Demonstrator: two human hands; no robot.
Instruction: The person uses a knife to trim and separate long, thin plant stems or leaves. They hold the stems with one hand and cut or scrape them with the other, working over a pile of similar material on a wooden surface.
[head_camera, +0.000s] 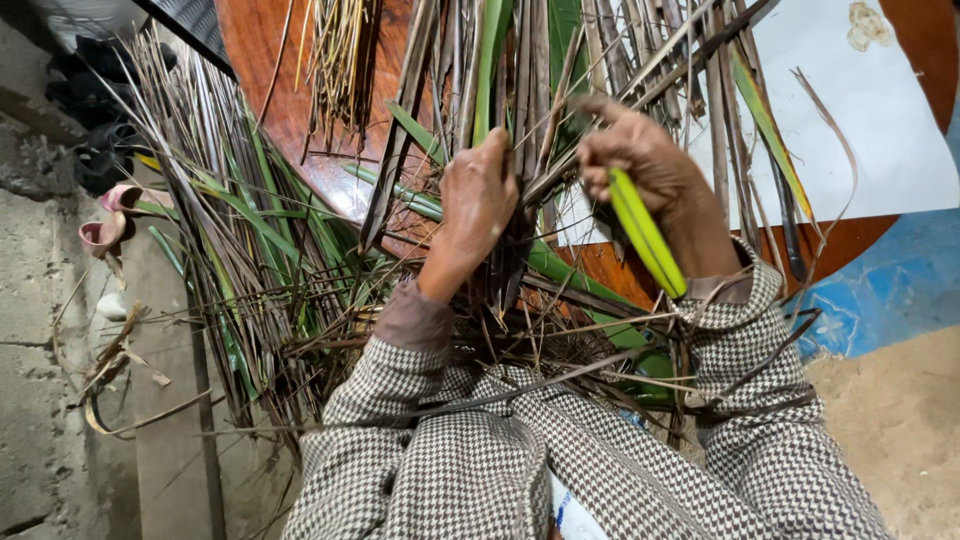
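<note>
At frame centre, the left hand (480, 200) is clenched around a bundle of dry brown leaf strips (520, 110). The right hand (645, 170) pinches one bright green strip (645, 235) (curving down over its wrist). Two pink sandals (115, 215) lie far left.

The round wooden table (270, 90) is crowded across its near edge by dry leaf strips (520, 90) and green fronds (260, 220). Bare wood is left only toward the far left edge. The white sheet (880, 130) at the right edge is largely uncovered.
</note>
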